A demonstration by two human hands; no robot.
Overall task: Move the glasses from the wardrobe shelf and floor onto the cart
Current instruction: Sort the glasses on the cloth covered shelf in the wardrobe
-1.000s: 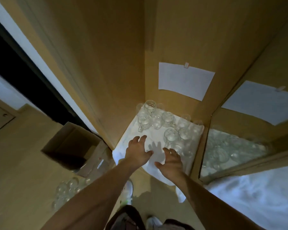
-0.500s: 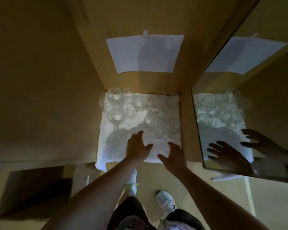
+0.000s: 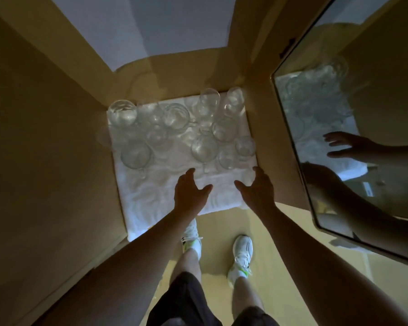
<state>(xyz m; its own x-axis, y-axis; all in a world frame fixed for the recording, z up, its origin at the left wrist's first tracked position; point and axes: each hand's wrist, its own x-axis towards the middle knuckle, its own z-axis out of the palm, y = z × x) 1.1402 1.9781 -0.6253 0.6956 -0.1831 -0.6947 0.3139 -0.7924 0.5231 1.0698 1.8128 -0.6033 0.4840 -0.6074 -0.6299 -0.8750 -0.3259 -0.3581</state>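
Observation:
Several clear glasses point(image 3: 204, 149) and glass mugs stand crowded on a white cloth point(image 3: 151, 194) that covers the wardrobe shelf. Both my hands hover over the cloth's near, bare part. My left hand point(image 3: 190, 194) is open with spread fingers, just short of a mug with its handle toward me. My right hand point(image 3: 257, 189) is open too, just short of the right-hand glasses point(image 3: 229, 158). Neither hand touches a glass. The cart is not in view.
Wooden wardrobe walls point(image 3: 57, 137) close in on the left and at the back, with a white sheet of paper point(image 3: 146, 27) on the back panel. A mirror door point(image 3: 363, 149) on the right reflects the glasses and my hands. My feet stand on the pale floor point(image 3: 222, 222) below.
My view has moved closer and lower over the shelf. Both hands have moved forward over the cloth toward the nearest glasses and spread a little apart.

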